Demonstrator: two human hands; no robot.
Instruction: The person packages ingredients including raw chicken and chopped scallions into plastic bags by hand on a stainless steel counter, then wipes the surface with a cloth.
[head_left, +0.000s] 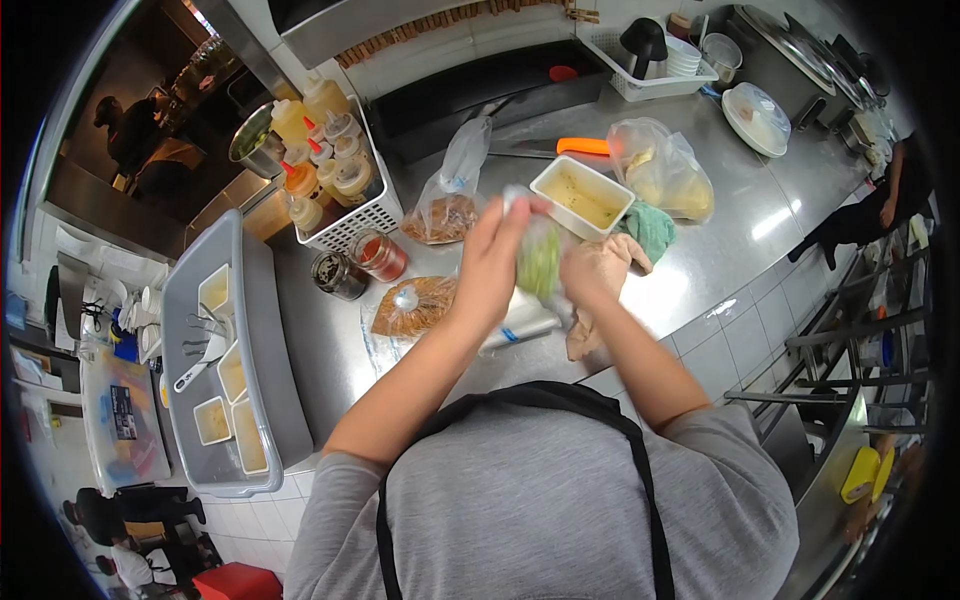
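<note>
A clear plastic bag with green contents (539, 261) is held above the steel counter, blurred by motion. My left hand (491, 259) grips it from the left, fingers near its top end. On the other side, my right hand (581, 270) closes on the bag's right edge; its fingertips are hidden. Under my hands lie flat clear plastic bags (529, 319). A knotted bag of brown crumbly food (414, 306) rests by my left wrist. Just beyond my right hand are a beige cloth (600, 289) and a white rectangular tub (583, 196) with a little residue inside.
Two jars, one dark (339, 275) and one red (379, 255), stand near a white basket of squeeze bottles (360, 221). A grey bin (259, 300) holds several white tubs. An orange-handled knife (583, 146) lies near a bag of pale food (667, 176) and a green cloth (649, 231).
</note>
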